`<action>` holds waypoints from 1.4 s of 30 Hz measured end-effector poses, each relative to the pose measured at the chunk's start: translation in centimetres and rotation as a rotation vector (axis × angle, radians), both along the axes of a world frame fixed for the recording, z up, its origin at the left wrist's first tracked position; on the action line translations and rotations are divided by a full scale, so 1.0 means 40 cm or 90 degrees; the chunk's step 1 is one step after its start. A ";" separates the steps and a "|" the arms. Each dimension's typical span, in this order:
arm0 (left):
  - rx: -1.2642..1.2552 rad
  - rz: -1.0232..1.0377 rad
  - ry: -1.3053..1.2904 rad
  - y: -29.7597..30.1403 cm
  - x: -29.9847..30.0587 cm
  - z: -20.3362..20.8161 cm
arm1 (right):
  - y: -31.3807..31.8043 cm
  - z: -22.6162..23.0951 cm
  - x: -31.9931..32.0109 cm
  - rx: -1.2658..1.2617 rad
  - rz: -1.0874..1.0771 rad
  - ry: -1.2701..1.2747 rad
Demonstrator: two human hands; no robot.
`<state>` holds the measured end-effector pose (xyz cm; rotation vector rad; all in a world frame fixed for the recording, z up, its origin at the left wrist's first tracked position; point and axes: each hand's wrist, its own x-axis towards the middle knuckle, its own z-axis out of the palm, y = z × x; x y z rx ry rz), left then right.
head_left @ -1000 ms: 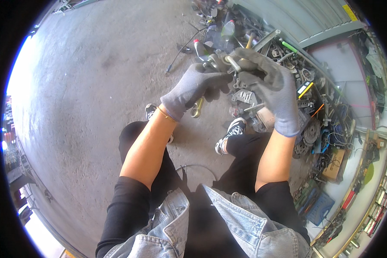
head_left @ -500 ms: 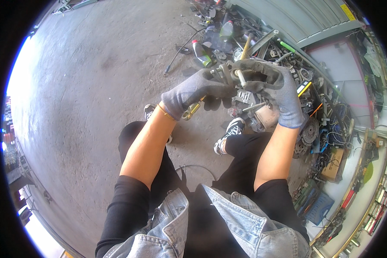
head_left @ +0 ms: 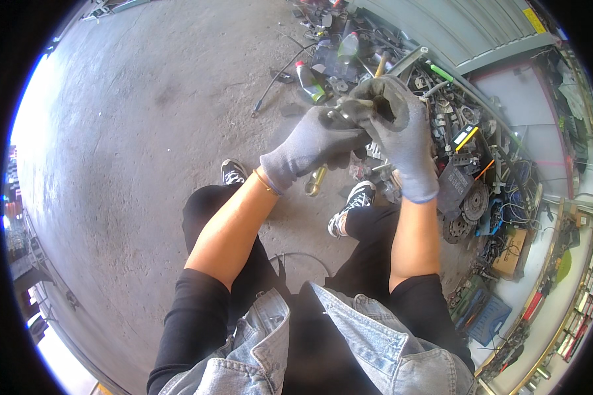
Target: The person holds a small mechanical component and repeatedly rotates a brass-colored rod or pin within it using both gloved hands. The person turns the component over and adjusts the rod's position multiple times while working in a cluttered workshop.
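Both my hands wear grey gloves with dark palms and meet in front of me, above the floor. My left hand (head_left: 317,143) is closed around a small, dull grey metal part (head_left: 354,110) with a rounded end. From under that hand sticks out a gold-coloured metal tool with a ring-like end (head_left: 315,181); the rest of it is hidden. My right hand (head_left: 402,122) grips the same metal part from the other side, its fingers curled and the thumb against it. The gloves cover much of the part, so its full shape does not show.
A heap of scrap car parts (head_left: 454,125) lies to the right, beside a grey metal panel (head_left: 454,29). Plastic bottles (head_left: 310,82) and a dark cable (head_left: 277,79) lie ahead. A blue tool case (head_left: 487,319) and long shelves (head_left: 560,296) are at the right. My shoes (head_left: 352,207) rest on concrete.
My right hand has turned and shifted left, and the pale bolt-like shaft by its thumb is now mostly covered. My left hand has moved slightly right, the gold-coloured tool with it.
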<state>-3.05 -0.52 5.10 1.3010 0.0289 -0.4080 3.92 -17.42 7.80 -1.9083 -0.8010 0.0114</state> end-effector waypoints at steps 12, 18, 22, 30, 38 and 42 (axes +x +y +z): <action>0.147 0.053 -0.051 -0.019 -0.006 -0.003 | 0.013 -0.054 0.022 0.021 -0.161 -0.094; 0.053 0.071 0.040 -0.016 0.000 -0.013 | 0.009 -0.030 0.016 0.200 -0.107 0.204; -0.034 0.110 0.051 0.008 0.020 -0.018 | 0.017 -0.009 -0.001 0.117 -0.053 0.086; -0.017 0.078 0.024 0.015 0.021 -0.021 | -0.015 0.006 0.014 -0.036 -0.017 -0.003; -0.011 0.101 -0.001 0.022 0.026 -0.008 | -0.010 -0.013 -0.002 -0.134 -0.172 -0.374; -0.043 0.115 0.022 0.020 0.023 -0.011 | -0.003 -0.023 -0.018 -0.167 -0.229 -0.380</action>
